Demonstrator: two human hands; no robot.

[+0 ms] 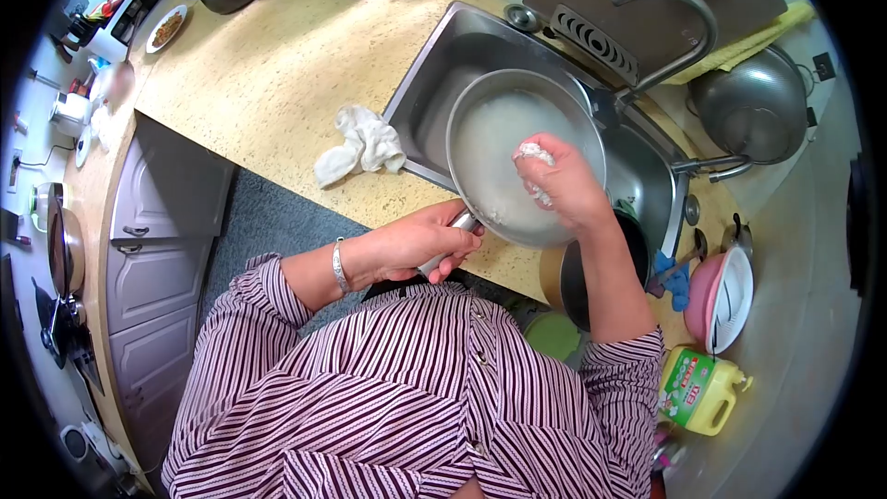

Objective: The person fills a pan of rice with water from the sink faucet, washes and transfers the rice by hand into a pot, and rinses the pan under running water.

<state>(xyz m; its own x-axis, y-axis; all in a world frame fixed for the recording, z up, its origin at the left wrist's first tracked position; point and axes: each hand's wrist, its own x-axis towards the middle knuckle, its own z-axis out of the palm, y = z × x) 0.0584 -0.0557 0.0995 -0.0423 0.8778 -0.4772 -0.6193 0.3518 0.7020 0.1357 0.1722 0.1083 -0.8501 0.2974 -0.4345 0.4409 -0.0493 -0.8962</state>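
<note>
A metal pan (455,152) with milky water (494,143) in it is held over the front of the sink. My left hand (416,242) is wrapped round the pan's handle (465,221), a bracelet on its wrist. Over the water, my right hand (568,187) is closed on a clump of wet white rice (538,153), with some showing between the fingers. A few more grains lie in the pan near the handle side. The cloudy water hides most of the pan's bottom.
The steel sink (434,83) lies beneath and behind the pan, with a curved faucet (710,23) at its right. A white cloth (362,143) lies on the counter to the left. A dark pot (577,286), pink basin (702,300) and yellow jug (707,393) stand to the right.
</note>
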